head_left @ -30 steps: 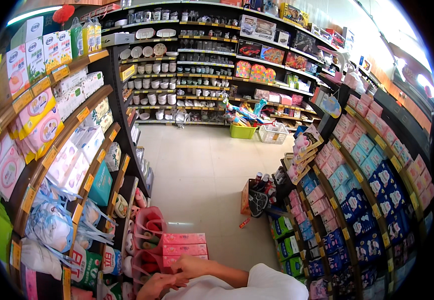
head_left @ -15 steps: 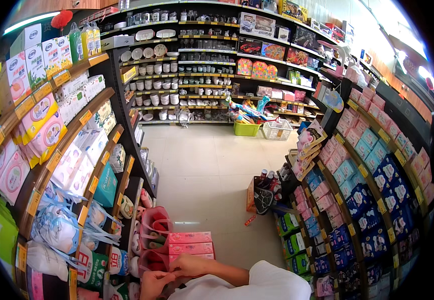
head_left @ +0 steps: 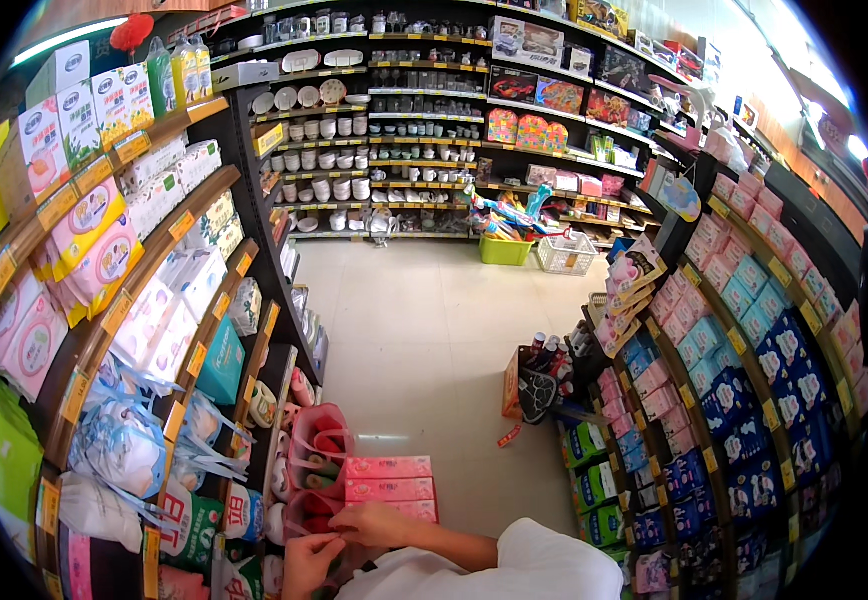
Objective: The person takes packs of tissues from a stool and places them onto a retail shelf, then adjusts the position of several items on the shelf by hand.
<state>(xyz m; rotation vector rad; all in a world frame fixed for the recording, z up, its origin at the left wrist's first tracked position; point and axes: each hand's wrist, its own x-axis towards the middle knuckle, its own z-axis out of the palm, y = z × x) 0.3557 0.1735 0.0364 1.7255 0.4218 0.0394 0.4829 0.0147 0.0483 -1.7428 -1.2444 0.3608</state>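
Observation:
Low in the view, my left hand [head_left: 312,562] and my right hand [head_left: 368,524] are close together, fingertips nearly meeting. Both have their fingers pinched; whatever lies between them is too small or hidden to make out. Beneath and beside them stand pink see-through plastic baskets [head_left: 308,423] with some items inside. Just beyond my right hand is a group of pink boxes [head_left: 390,488] in a row, partly covered by my forearm. A white sleeve [head_left: 499,565] covers my right upper arm.
Shelves on the left hold tissue packs [head_left: 161,350] and bagged goods. The right shelves carry pink, teal and dark blue packs [head_left: 729,400]. A carton with bottles [head_left: 537,375] stands on the floor [head_left: 404,375]. Farther back are a green bin [head_left: 504,252], a white basket [head_left: 566,255] and crockery shelves.
The surroundings have shifted slightly right in view as my head turned a little. Both hands stay close together with fingers pinched, and my right hand has moved slightly left in view.

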